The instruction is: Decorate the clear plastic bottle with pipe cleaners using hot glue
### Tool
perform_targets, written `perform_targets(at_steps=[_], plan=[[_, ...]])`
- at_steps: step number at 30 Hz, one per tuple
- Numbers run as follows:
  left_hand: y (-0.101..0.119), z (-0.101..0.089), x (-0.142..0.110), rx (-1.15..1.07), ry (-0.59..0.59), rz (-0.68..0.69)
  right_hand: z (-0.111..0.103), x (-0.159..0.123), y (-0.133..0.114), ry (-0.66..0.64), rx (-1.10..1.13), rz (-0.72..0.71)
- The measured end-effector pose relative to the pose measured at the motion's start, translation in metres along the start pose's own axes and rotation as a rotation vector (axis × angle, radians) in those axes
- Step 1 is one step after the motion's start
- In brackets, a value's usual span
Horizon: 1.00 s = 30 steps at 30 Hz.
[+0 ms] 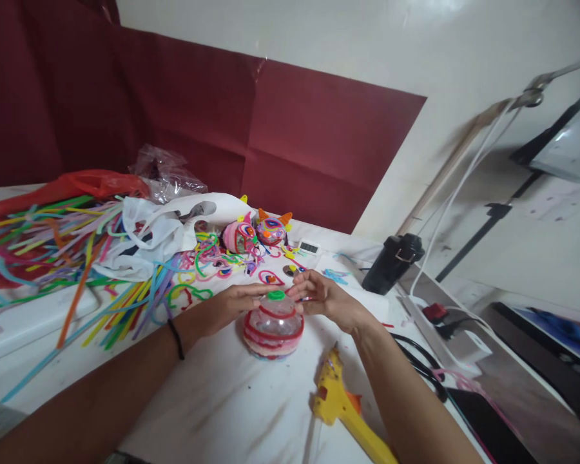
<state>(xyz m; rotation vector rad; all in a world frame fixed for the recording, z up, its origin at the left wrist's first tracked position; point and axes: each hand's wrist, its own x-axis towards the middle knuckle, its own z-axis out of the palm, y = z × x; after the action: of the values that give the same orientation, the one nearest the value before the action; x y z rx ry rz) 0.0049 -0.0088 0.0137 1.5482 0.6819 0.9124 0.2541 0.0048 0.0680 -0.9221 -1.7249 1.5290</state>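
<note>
A clear round plastic container [272, 328] stands on the table, wrapped with red and pink fuzzy bands and topped by a green piece [276, 295]. My left hand [232, 304] lies along its upper left side, fingers stretched toward the top. On the other side, my right hand [326, 299] has its fingers apart and lightly bent beside the container. Whether the fingertips press on it I cannot tell. Below my right hand lies a yellow hot glue gun [341, 406], its nozzle pointing away from me.
Loose coloured pipe cleaners [125, 309] spread over the left side. Two decorated balls with ears [239, 237] sit at the back near a small digital timer [309, 247]. A black cylinder [394, 263], a phone [488, 425] and cables are at the right.
</note>
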Motion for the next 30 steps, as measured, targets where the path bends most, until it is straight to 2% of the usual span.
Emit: perform_targets(at_steps=[9,18,25,30], plan=[[-0.005,-0.003,-0.002,0.063,-0.056,0.072,-0.002,0.0,0.003,-0.014,0.004,-0.011],[0.012,0.01,-0.006,0.101,-0.001,0.022,-0.006,-0.006,0.003,-0.039,-0.015,-0.02],[0.01,0.009,-0.006,0.217,0.004,0.061,-0.011,-0.002,0.005,-0.074,-0.009,-0.025],[0.017,0.011,-0.008,0.236,0.017,0.061,-0.008,-0.004,0.004,-0.075,-0.015,-0.059]])
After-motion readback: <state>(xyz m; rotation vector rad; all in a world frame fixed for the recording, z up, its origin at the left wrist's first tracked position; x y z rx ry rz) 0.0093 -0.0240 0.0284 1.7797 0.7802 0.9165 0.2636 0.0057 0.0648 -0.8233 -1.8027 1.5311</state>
